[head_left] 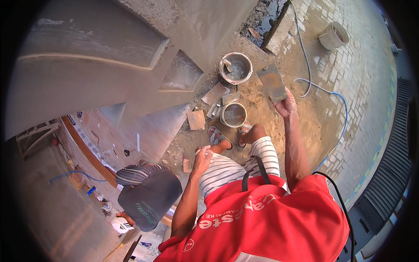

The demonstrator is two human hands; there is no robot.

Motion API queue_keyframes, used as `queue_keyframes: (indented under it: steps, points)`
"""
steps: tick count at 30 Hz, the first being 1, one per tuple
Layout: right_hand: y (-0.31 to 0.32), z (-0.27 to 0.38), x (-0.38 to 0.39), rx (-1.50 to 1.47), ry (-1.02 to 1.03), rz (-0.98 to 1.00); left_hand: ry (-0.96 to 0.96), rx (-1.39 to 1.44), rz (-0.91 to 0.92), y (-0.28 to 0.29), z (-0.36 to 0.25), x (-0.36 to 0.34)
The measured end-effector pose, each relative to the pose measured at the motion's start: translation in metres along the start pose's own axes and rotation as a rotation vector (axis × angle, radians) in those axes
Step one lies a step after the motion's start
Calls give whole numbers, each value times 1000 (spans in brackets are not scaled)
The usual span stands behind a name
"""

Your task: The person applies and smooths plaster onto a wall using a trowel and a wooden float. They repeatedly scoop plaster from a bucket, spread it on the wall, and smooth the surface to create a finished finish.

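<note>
- Grey, brown-stained and flat, a rectangular plate [271,82] is raised over the sandy ground [270,135], out ahead of the person on the right.
- Its near end sits in the right hand [286,106]; that grip is clamped on the plate, the arm reaching forward.
- The left hand [202,160] is by the left leg of the striped shorts [222,168], fingers bent; I cannot tell whether its grip is together on anything small.
- Left of the plate stands a mortar bucket [235,82], with grey mix inside and a pale tool handle [228,65] showing.
- Nearer the feet is a second bucket [222,114] holding murky liquid, just ahead of the sandals [214,136].
- Beside these two lie flat reddish pieces, among them a squarish tile [196,120].
- Farther right, a pale bucket [328,40] stands near the paving, and a hose [345,109] curves across.
- On the left, a co-worker in a dark cap [150,196] is below the plastered wall [87,83].
</note>
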State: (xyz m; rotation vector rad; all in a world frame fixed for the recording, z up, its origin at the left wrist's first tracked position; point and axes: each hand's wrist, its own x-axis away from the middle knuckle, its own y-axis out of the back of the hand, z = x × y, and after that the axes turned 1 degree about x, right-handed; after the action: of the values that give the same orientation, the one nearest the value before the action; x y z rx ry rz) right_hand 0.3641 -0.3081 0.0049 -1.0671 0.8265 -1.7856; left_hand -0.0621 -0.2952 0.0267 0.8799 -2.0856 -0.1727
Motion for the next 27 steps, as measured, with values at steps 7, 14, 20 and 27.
queue_keyframes:
  steps: [7,14,20,27]
  points:
    - [102,-46,-20,69,105,-33,-64,22,33,-60,64,-160]
    - [206,-57,-63,88,247,37,-406,-318,104,-127,85,-296]
    - [258,-66,-125,354,238,-3,-538,-331,247,-191,117,-353]
    - [309,-80,-172,418,110,-23,-510,-67,80,-204,125,-393]
